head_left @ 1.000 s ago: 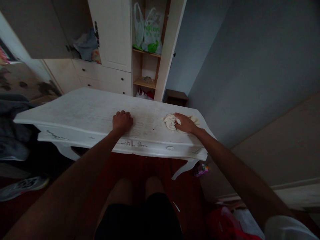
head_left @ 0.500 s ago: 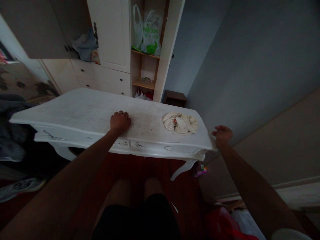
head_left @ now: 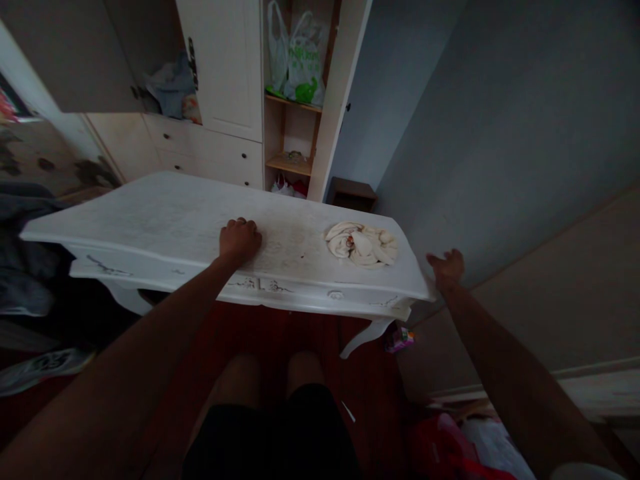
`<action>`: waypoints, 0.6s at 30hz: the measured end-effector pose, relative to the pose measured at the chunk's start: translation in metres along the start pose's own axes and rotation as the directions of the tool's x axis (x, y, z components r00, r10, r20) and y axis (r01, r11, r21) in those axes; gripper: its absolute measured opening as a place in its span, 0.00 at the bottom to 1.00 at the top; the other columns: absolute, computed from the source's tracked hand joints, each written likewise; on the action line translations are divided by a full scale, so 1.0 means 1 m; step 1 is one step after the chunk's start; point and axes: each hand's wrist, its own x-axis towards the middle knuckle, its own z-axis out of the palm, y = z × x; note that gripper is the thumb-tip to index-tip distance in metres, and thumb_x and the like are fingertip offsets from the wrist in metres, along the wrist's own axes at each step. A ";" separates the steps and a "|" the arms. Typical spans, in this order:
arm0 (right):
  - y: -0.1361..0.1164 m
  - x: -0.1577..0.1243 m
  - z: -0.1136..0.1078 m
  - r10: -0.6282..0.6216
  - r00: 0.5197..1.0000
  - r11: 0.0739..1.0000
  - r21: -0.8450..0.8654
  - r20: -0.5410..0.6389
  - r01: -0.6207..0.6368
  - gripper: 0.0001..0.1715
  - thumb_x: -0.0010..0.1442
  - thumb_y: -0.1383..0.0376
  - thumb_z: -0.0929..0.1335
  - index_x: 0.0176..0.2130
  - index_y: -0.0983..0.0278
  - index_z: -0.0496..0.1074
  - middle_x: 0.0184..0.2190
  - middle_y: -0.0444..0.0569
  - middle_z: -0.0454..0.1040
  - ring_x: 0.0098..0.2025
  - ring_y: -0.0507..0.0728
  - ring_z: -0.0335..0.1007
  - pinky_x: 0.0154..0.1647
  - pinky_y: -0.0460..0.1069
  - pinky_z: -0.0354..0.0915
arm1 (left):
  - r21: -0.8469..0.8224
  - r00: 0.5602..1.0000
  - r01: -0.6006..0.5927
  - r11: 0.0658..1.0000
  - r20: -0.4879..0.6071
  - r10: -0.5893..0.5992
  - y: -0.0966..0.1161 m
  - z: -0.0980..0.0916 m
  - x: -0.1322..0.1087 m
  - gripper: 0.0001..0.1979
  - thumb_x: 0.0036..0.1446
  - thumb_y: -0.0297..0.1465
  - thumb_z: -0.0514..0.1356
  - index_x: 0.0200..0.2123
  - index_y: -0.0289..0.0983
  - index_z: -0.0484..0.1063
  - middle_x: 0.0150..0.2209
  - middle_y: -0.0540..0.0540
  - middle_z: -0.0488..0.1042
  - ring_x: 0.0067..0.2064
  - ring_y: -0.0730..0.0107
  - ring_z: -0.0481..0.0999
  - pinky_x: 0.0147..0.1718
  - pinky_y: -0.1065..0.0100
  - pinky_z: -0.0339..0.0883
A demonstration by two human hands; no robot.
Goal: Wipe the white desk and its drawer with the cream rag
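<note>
A white table [head_left: 150, 220] with a worn, scuffed top stands in front of me. My left hand [head_left: 240, 240] rests on its near edge with the fingers curled under, holding nothing I can see. A crumpled cream cloth [head_left: 361, 244] lies on the right end of the tabletop, untouched. My right hand [head_left: 447, 267] hovers just off the table's right end, beside the corner, fingers loosely spread and empty.
A cream wardrobe [head_left: 225, 80] with an open shelf of plastic bags [head_left: 295, 60] stands behind the table. A grey wall [head_left: 500, 133] runs along the right. A dark stool [head_left: 353, 193] sits at the back. Shoes [head_left: 45, 367] and red and white bags [head_left: 450, 447] lie on the red floor.
My right hand let go of the cream cloth and moved right, off the table's end. The cloth stays where it lay. The left hand has not moved.
</note>
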 end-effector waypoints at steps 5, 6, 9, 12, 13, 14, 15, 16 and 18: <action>-0.009 -0.010 -0.005 0.075 0.996 0.984 -0.159 -0.037 -0.080 0.27 0.64 0.59 0.57 0.35 0.68 0.79 0.25 0.57 0.78 0.32 0.62 0.77 0.35 0.55 0.71 | 0.004 1.000 0.001 1.000 -0.013 -0.001 -0.001 0.002 0.001 0.22 0.61 0.34 0.45 0.49 0.34 0.73 0.51 0.32 0.72 0.53 0.48 0.68 0.46 0.56 0.63; -0.013 -0.012 -0.006 0.066 0.998 0.971 -0.229 0.009 -0.063 0.25 0.63 0.60 0.57 0.35 0.68 0.80 0.27 0.57 0.79 0.36 0.63 0.78 0.39 0.55 0.71 | 0.005 1.000 0.001 1.000 -0.017 -0.001 -0.001 0.002 0.001 0.22 0.61 0.33 0.45 0.49 0.33 0.74 0.51 0.32 0.72 0.52 0.48 0.69 0.46 0.56 0.64; -0.023 -0.017 -0.005 0.072 0.977 0.908 -0.419 0.199 0.019 0.22 0.60 0.62 0.63 0.48 0.68 0.77 0.42 0.62 0.80 0.47 0.66 0.76 0.47 0.55 0.69 | 0.006 1.000 -0.002 1.000 -0.031 0.002 -0.001 0.003 0.001 0.22 0.61 0.33 0.45 0.49 0.33 0.74 0.50 0.32 0.73 0.52 0.48 0.69 0.45 0.56 0.64; -0.029 -0.019 0.002 0.135 0.936 0.831 -0.552 0.326 0.073 0.28 0.63 0.61 0.62 0.57 0.72 0.70 0.51 0.68 0.75 0.53 0.67 0.74 0.51 0.57 0.69 | -0.002 0.999 -0.003 1.000 -0.037 0.003 -0.001 0.004 0.001 0.21 0.61 0.33 0.46 0.48 0.34 0.74 0.50 0.32 0.73 0.52 0.48 0.69 0.46 0.57 0.64; -0.029 -0.019 0.005 0.159 0.920 0.808 -0.583 0.358 0.087 0.27 0.65 0.60 0.60 0.57 0.72 0.70 0.51 0.69 0.74 0.53 0.68 0.73 0.51 0.58 0.69 | -0.006 0.999 -0.001 1.000 -0.036 0.000 -0.002 0.005 0.002 0.21 0.61 0.33 0.46 0.48 0.34 0.74 0.50 0.32 0.73 0.52 0.48 0.69 0.46 0.56 0.64; -0.030 -0.019 0.007 0.178 0.907 0.789 -0.606 0.382 0.100 0.27 0.66 0.60 0.59 0.56 0.72 0.72 0.51 0.70 0.74 0.53 0.68 0.73 0.51 0.59 0.69 | -0.008 0.999 0.002 1.000 -0.034 -0.003 -0.002 0.005 0.002 0.21 0.61 0.33 0.46 0.48 0.34 0.74 0.50 0.32 0.73 0.52 0.48 0.69 0.46 0.56 0.64; -0.030 -0.019 0.009 0.192 0.897 0.776 -0.621 0.399 0.109 0.26 0.66 0.60 0.58 0.54 0.72 0.73 0.51 0.70 0.74 0.54 0.69 0.73 0.51 0.60 0.69 | -0.008 0.999 0.004 1.000 -0.033 -0.004 -0.002 0.005 0.002 0.21 0.61 0.33 0.46 0.48 0.34 0.74 0.50 0.32 0.73 0.52 0.48 0.69 0.46 0.56 0.64; -0.030 -0.018 0.011 0.197 0.891 0.770 -0.628 0.408 0.117 0.26 0.66 0.60 0.58 0.53 0.71 0.74 0.51 0.70 0.74 0.54 0.69 0.73 0.51 0.60 0.69 | -0.006 0.999 0.006 1.000 -0.032 -0.006 -0.002 0.005 0.003 0.21 0.61 0.33 0.47 0.48 0.34 0.74 0.50 0.32 0.73 0.52 0.48 0.69 0.46 0.56 0.64; -0.029 -0.018 0.013 0.194 0.890 0.769 -0.627 0.411 0.122 0.26 0.67 0.61 0.57 0.52 0.70 0.75 0.51 0.71 0.74 0.54 0.69 0.73 0.51 0.61 0.69 | 0.003 0.999 0.006 1.000 -0.034 -0.006 -0.002 0.005 0.003 0.21 0.61 0.33 0.47 0.48 0.33 0.74 0.50 0.33 0.73 0.52 0.48 0.69 0.45 0.56 0.64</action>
